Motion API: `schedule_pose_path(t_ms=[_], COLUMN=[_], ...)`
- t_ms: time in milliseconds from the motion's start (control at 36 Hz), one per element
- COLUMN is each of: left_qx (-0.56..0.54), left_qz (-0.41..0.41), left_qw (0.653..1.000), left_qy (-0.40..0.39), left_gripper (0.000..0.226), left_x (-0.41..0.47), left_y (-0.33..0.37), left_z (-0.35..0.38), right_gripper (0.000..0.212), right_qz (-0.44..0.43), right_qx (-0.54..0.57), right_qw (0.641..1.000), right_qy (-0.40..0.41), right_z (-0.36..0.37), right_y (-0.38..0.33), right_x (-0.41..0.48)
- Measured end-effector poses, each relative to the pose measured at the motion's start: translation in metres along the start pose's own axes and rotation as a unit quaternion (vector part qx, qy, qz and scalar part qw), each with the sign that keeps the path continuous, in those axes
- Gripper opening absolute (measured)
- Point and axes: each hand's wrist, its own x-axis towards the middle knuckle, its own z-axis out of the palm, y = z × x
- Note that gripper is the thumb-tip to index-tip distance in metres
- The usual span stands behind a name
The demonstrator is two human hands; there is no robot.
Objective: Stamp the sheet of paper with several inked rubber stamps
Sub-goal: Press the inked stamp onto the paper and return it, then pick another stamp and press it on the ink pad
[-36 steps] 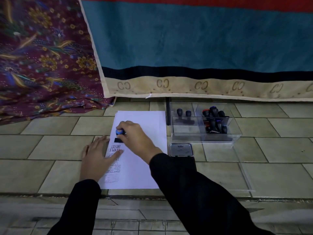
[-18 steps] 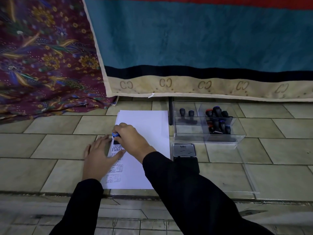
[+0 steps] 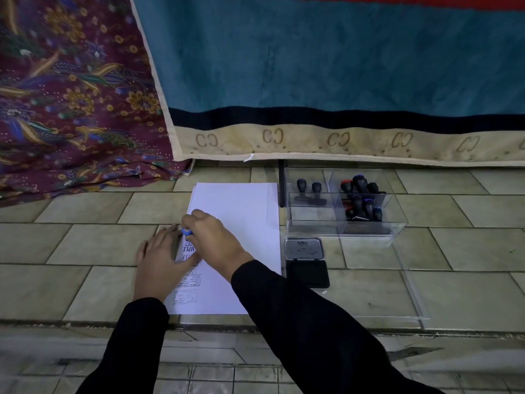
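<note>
A white sheet of paper (image 3: 241, 217) lies on the tiled floor, with several black stamp prints along its left side. My right hand (image 3: 213, 240) grips a blue-topped rubber stamp (image 3: 186, 232) and holds it down on the sheet near its left edge. My left hand (image 3: 160, 260) lies flat, fingers straight, pressing the sheet's left edge. An open black ink pad (image 3: 306, 273) with a silver lid sits just right of the paper.
A clear plastic box (image 3: 369, 231) right of the sheet holds two black stamps (image 3: 308, 191) in one compartment and several more (image 3: 360, 200) in another. Its clear lid (image 3: 412, 294) lies in front. Patterned cloth (image 3: 71, 95) and a teal blanket (image 3: 326, 66) hang behind.
My right hand has lowered the stamp towards the sheet's left edge, so its black base is now hidden under my fingers. My left hand has stayed flat on the paper.
</note>
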Motion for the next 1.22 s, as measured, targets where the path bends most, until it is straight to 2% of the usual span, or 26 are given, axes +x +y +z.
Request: schedule_pose_path(t_ms=[139, 222, 306, 417, 472, 583, 694, 833, 1111, 1222], left_qx=[-0.015, -0.02, -0.021, -0.036, -0.04, -0.043, -0.038, -0.043, -0.044, -0.048], left_qz=[-0.009, -0.015, -0.015, -0.014, -0.011, -0.01, -0.009, -0.006, -0.01, -0.009], left_qw=[1.0, 1.0, 1.0, 0.999, 0.999, 0.999, 0.999, 0.999, 0.999, 0.998], left_qy=[0.01, 0.018, 0.019, 0.014, 0.016, 0.017, 0.021, 0.029, 0.026, 0.027], left_gripper=[0.087, 0.087, 0.085, 0.084, 0.083, 0.081, 0.079, 0.078, 0.075, 0.071], left_x=[-0.001, -0.001, -0.002, -0.002, -0.002, 0.0, -0.001, -0.001, -0.001, -0.001], left_y=[0.004, 0.003, 0.003, 0.002, 0.001, -0.001, -0.002, -0.001, 0.001, 0.0], left_z=[-0.003, -0.002, -0.002, -0.001, -0.001, 0.0, 0.001, 0.001, -0.001, -0.001], right_gripper=[0.019, 0.021, 0.021, 0.024, 0.022, 0.019, 0.016, 0.018, 0.006, 0.018], right_qz=[0.076, 0.127, 0.164, 0.199, 0.208, 0.242, 0.26, 0.275, 0.311, 0.294], right_qx=[0.068, 0.17, 0.249, 0.262, 0.235, 0.114, 0.012, -0.02, -0.074, -0.079], right_qw=[0.994, 0.966, 0.921, 0.879, 0.877, 0.909, 0.936, 0.948, 0.946, 0.952], right_qy=[0.042, 0.146, 0.251, 0.344, 0.364, 0.32, 0.237, 0.158, 0.062, 0.028], right_z=[-0.002, -0.015, -0.044, -0.096, -0.118, -0.14, -0.137, -0.129, -0.129, -0.132], right_y=[0.005, 0.015, 0.032, 0.062, 0.078, 0.106, 0.122, 0.128, 0.136, 0.139], right_x=[0.007, 0.005, -0.001, -0.025, -0.041, -0.065, -0.075, -0.069, -0.048, -0.047])
